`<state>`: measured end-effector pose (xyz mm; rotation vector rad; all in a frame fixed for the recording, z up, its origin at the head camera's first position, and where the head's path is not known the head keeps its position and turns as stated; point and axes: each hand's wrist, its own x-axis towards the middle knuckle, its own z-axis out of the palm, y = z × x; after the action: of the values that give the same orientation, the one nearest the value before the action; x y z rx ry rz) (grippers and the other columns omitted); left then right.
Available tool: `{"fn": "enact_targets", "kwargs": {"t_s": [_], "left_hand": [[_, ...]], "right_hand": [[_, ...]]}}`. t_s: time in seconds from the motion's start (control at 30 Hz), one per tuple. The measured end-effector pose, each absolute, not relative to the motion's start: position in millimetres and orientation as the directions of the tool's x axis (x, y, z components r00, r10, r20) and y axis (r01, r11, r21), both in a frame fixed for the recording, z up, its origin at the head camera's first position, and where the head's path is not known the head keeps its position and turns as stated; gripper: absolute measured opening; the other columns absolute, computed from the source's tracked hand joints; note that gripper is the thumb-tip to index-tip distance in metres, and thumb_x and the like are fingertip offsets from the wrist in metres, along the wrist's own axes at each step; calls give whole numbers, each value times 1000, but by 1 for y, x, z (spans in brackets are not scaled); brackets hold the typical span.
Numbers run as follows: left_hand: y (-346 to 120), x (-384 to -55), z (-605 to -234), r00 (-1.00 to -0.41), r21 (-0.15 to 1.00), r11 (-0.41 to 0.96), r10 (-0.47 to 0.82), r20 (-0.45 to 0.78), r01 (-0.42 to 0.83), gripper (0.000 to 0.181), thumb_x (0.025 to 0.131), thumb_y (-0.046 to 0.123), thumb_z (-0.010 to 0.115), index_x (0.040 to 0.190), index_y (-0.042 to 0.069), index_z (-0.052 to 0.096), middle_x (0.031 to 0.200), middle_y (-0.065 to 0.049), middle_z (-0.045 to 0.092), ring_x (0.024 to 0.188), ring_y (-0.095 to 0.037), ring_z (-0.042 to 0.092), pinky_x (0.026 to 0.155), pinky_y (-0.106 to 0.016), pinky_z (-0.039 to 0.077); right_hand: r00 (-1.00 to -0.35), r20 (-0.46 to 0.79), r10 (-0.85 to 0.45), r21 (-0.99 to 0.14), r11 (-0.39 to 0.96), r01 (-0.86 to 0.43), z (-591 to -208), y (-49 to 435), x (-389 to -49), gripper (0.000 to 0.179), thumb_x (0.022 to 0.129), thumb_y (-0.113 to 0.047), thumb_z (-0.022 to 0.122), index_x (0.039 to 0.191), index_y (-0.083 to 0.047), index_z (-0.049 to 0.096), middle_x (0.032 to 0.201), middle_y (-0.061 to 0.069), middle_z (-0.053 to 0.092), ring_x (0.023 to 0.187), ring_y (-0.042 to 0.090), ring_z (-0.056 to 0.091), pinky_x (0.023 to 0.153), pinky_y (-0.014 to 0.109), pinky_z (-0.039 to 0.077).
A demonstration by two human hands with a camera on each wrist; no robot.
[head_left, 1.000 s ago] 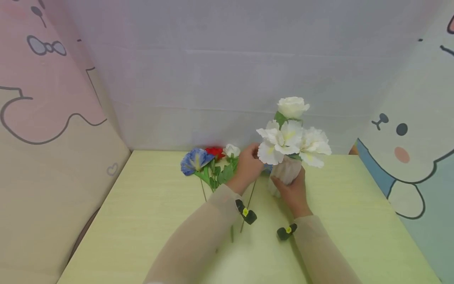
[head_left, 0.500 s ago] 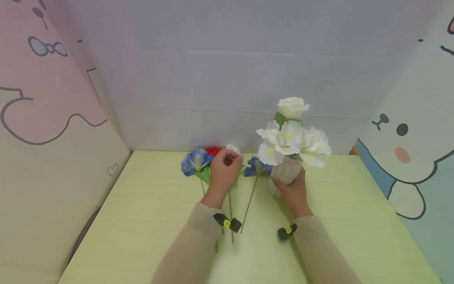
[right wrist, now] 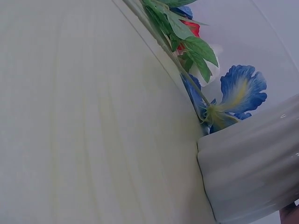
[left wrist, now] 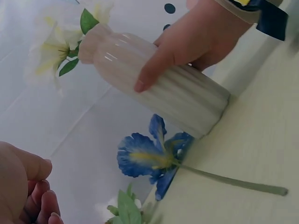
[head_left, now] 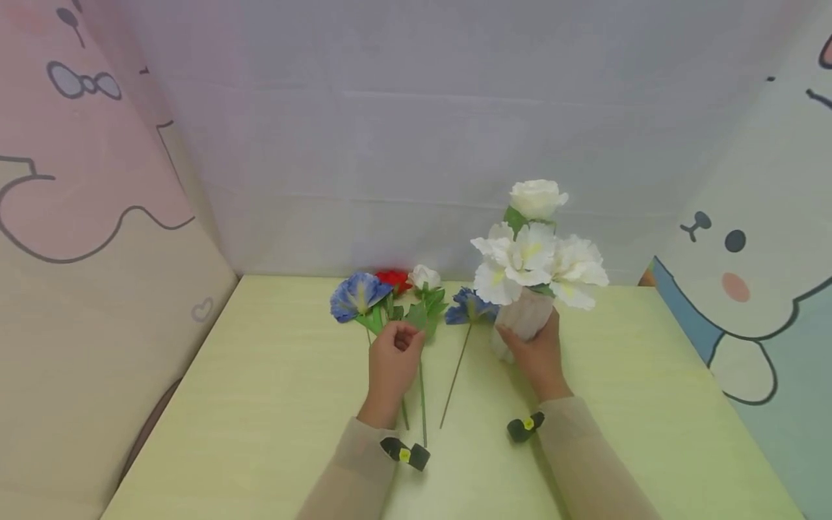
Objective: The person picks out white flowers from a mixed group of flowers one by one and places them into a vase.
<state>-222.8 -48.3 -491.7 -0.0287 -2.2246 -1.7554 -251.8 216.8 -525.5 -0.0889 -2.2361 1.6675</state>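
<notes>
The right hand [head_left: 539, 359] grips the pale vase [head_left: 525, 315] on the table [head_left: 273, 383]; white blooms [head_left: 533, 254] spread above it and cover its mouth in the head view. A blue flower [head_left: 469, 307] lies just beside its base. The left hand [head_left: 393, 366] blocks part of the stems [head_left: 423, 404], its fingers loosely curled with nothing visible in them; beyond lie a second blue flower [head_left: 360, 295] and a white rose [head_left: 425, 277], a red flower [head_left: 394, 279] between them
</notes>
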Motion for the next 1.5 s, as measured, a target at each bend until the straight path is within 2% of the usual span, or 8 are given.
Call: {"fn": "enact_targets", "kwargs": {"t_s": [0.13, 0.23, 0.37, 0.53, 0.87, 1.13, 1.5], "left_hand": [[-51, -217, -500, -958, 932, 311, -154, 243, 186, 10, 91, 13, 77, 94, 8, 69, 81, 2, 64, 74, -14, 60, 68, -29, 52], [-53, -215, -503, -965, 921, 356, -138, 221, 160, 17, 91, 14, 76, 104, 5, 69, 86, 0, 65, 79, -16, 61, 72, -34, 53], [-54, -211, -506, -982, 919, 388, -133, 134, 73, 33, 91, 14, 76, 119, 1, 66, 95, -5, 66, 86, -20, 64, 77, -41, 55], [-54, -210, -519, -994, 898, 438, -108, 13, -36, 39, 93, 16, 76, 128, 2, 63, 103, -7, 66, 92, -21, 64, 80, -42, 55], [-50, -215, -525, -998, 857, 513, -54, -14, -40, 37, 94, 14, 75, 126, -1, 64, 105, -8, 65, 96, -23, 63, 82, -42, 55], [-51, -220, -522, -1000, 785, 619, -6, -22, -21, 34, 95, 14, 75, 124, -2, 65, 97, -4, 64, 86, -20, 63, 75, -40, 55], [-51, -225, -531, -999, 746, 666, 16, 28, 31, 27, 91, 11, 75, 115, -2, 71, 90, -2, 69, 79, -18, 65, 74, -40, 57]], "right_hand": [[-934, 234, 270, -937, 321, -142, -526, 217, -251, 95, 85, -14, 86, 155, -7, 24, 140, 19, 44, 126, 33, 48, 113, 49, 35], [-932, 243, 268, -937, 313, -155, -527, 217, -251, 93, 85, -15, 86, 155, -7, 25, 138, 20, 45, 124, 33, 49, 112, 49, 36], [-934, 259, 245, -935, 305, -179, -527, 217, -252, 92, 86, -14, 86, 155, -6, 25, 136, 20, 46, 121, 33, 50, 111, 50, 37], [-935, 252, 251, -934, 315, -167, -528, 217, -252, 92, 87, -17, 85, 155, -8, 24, 137, 19, 45, 123, 33, 48, 109, 52, 38], [-934, 243, 263, -932, 331, -149, -530, 220, -251, 94, 87, -21, 85, 156, -8, 23, 139, 20, 44, 126, 35, 47, 110, 53, 36], [-932, 257, 254, -935, 310, -173, -530, 219, -253, 95, 85, -19, 87, 155, -7, 24, 138, 20, 45, 124, 36, 49, 109, 53, 39], [-932, 266, 247, -924, 342, -173, -530, 219, -253, 95, 86, -22, 86, 156, -8, 22, 140, 21, 43, 127, 38, 47, 111, 57, 36]]}}
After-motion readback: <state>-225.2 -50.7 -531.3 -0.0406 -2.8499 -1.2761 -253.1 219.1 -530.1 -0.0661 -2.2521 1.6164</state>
